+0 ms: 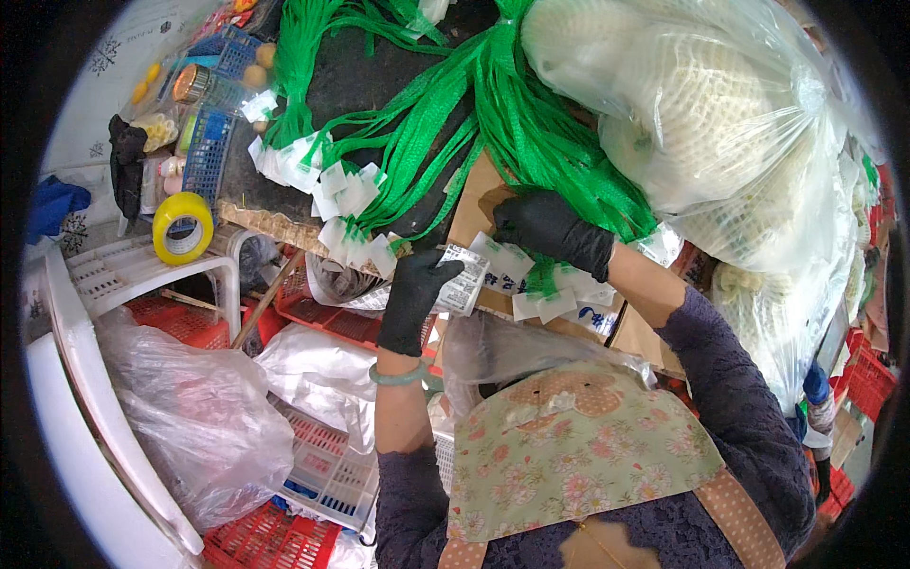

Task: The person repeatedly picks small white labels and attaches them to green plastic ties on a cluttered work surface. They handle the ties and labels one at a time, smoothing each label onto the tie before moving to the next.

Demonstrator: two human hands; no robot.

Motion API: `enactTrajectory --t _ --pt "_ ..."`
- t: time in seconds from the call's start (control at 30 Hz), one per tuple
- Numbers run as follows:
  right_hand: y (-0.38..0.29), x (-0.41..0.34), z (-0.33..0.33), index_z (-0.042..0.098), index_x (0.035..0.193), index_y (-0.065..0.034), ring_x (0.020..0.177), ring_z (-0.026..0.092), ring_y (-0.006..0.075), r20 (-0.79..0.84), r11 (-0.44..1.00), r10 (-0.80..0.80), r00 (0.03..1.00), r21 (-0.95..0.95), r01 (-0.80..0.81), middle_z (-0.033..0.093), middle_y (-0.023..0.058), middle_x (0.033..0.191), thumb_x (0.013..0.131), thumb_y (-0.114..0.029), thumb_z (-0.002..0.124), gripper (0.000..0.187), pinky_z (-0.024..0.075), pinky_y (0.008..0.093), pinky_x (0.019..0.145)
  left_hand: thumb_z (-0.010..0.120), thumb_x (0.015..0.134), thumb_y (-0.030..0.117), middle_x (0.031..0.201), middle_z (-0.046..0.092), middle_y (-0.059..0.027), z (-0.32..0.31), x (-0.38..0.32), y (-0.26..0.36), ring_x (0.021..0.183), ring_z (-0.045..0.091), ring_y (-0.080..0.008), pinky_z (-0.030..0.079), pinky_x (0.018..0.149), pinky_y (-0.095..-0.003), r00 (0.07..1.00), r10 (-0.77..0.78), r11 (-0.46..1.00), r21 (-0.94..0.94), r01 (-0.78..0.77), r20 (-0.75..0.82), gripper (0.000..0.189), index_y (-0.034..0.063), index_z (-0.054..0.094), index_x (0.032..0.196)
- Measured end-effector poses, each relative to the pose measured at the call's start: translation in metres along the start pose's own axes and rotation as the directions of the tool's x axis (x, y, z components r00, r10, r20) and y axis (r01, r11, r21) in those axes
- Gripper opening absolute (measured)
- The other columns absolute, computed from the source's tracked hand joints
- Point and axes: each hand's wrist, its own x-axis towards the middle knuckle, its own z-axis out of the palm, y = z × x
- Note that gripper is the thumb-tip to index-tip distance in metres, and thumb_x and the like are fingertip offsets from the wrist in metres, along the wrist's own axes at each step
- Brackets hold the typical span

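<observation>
My left hand, in a black glove, grips a small stack of white printed labels between thumb and fingers. In a matching glove, my right hand lies over the green mesh net bags with its fingers curled; whether it pinches anything is hidden. The nets fan out in long flat strands, and white tags hang at their ends. More tags lie just below my right hand, on a brown cardboard piece that bears handwriting.
A large clear plastic bag of white foam netting bulges at the right. Yellow tape stands on a white plastic stool at left, near a blue basket. Below are a crumpled plastic bag and a red crate.
</observation>
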Motion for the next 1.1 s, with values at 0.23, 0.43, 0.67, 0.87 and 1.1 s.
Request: enactTrajectory --t 0.23,0.43,0.67,0.87,1.1 --pt "0.010 0.000 0.012 0.049 0.084 -0.0052 0.068 0.059 0.0338 -0.010 0.999 -0.023 1.000 0.028 0.023 0.056 0.0155 0.074 0.070 -0.019 0.062 0.024 0.0479 0.0417 0.059 0.069 0.073 0.014 0.068 0.064 -0.0076 0.015 0.019 -0.003 0.060 0.057 -0.0123 0.043 0.056 -0.0276 0.994 -0.098 0.977 0.196 0.088 0.043 0.021 -0.0049 0.066 0.082" --pt "0.008 0.002 0.010 0.050 0.085 -0.0047 0.071 0.060 0.0329 -0.030 0.998 0.029 0.999 0.050 -0.028 0.057 0.0158 0.078 0.068 -0.020 0.063 0.026 0.0481 0.0412 0.061 0.067 0.073 0.012 0.071 0.064 -0.0083 0.015 0.020 -0.005 0.062 0.058 -0.0126 0.043 0.059 -0.0277 0.996 -0.031 0.981 0.196 0.015 0.079 0.020 -0.0048 0.066 0.084" --pt "0.010 0.004 0.003 0.051 0.083 -0.0029 0.073 0.059 0.0327 -0.050 0.997 -0.025 0.998 0.065 0.029 0.056 0.0158 0.077 0.069 -0.016 0.061 0.021 0.0471 0.0404 0.061 0.068 0.072 0.011 0.071 0.064 -0.0075 0.017 0.025 -0.006 0.060 0.056 -0.0106 0.043 0.056 -0.0268 0.996 -0.075 0.973 0.223 0.064 0.043 0.019 -0.0038 0.066 0.083" --pt "0.012 0.006 0.003 0.051 0.082 -0.0030 0.065 0.059 0.0334 0.077 0.998 0.047 0.996 0.044 -0.051 0.056 0.0166 0.072 0.070 -0.013 0.059 0.017 0.0468 0.0410 0.056 0.067 0.073 0.011 0.070 0.064 -0.0079 0.014 0.026 -0.008 0.056 0.057 -0.0116 0.043 0.053 -0.0270 0.994 -0.095 0.989 0.122 0.088 0.053 0.018 -0.0047 0.066 0.082" --pt "0.011 0.002 0.008 0.051 0.082 -0.0034 0.065 0.060 0.0325 -0.072 0.999 0.006 0.997 0.050 -0.003 0.056 0.0168 0.071 0.069 -0.013 0.060 0.019 0.0485 0.0403 0.057 0.066 0.075 0.011 0.070 0.064 -0.0085 0.014 0.030 -0.008 0.057 0.059 -0.0128 0.044 0.053 -0.0264 0.992 -0.117 0.983 0.150 0.109 0.043 0.019 -0.0064 0.065 0.082"
